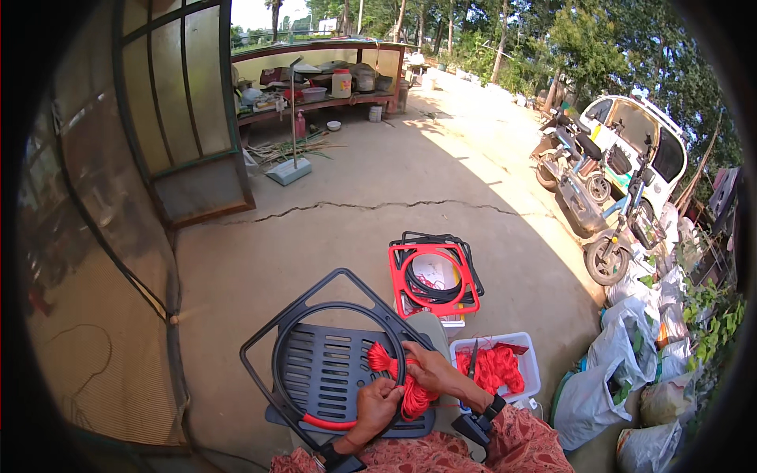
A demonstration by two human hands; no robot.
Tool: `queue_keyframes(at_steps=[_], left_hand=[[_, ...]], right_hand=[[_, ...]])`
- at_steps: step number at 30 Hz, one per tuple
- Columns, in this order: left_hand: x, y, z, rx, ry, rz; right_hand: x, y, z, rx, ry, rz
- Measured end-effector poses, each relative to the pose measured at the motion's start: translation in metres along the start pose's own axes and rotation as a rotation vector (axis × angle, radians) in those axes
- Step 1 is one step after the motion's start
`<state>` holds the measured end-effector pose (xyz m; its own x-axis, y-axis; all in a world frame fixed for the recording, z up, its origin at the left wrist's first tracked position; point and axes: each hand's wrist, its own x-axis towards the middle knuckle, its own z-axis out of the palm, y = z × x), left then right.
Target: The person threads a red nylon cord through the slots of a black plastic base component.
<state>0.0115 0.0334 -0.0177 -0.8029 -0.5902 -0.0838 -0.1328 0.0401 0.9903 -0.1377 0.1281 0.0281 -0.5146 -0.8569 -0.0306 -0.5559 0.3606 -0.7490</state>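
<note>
Seated outdoors on cracked concrete, head view. Black square frame (293, 325) with inner ring (315, 311), propped over a dark slatted stool (331, 370) before the knees; red cord (398, 378) wound round the ring's lower right arc. Left hand (377, 400) closed on the cord bundle at the ring; right hand (430, 369) pinching the cord just above. Cord judged light, soft and limp, prone to slipping along the smooth ring; best held close to the wraps. Frame judged stiff and light, best steadied by its rim. Beyond: stack of red and black frames (432, 272); white rectangular tub (527, 363) of red cord with scissors (472, 356); pale bulging sacks (623, 370) at right.
</note>
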Motion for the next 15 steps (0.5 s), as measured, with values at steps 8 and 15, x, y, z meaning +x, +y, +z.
queue_keyframes(at_steps=[8,15], left_hand=[[0.000,-0.011,-0.001,0.081,0.006,0.007],[0.001,-0.007,-0.002,0.032,-0.052,0.032]], right_hand=[[0.013,-0.050,0.000,-0.635,0.071,-0.274],[0.030,-0.035,0.005,-0.624,-0.060,-0.330]])
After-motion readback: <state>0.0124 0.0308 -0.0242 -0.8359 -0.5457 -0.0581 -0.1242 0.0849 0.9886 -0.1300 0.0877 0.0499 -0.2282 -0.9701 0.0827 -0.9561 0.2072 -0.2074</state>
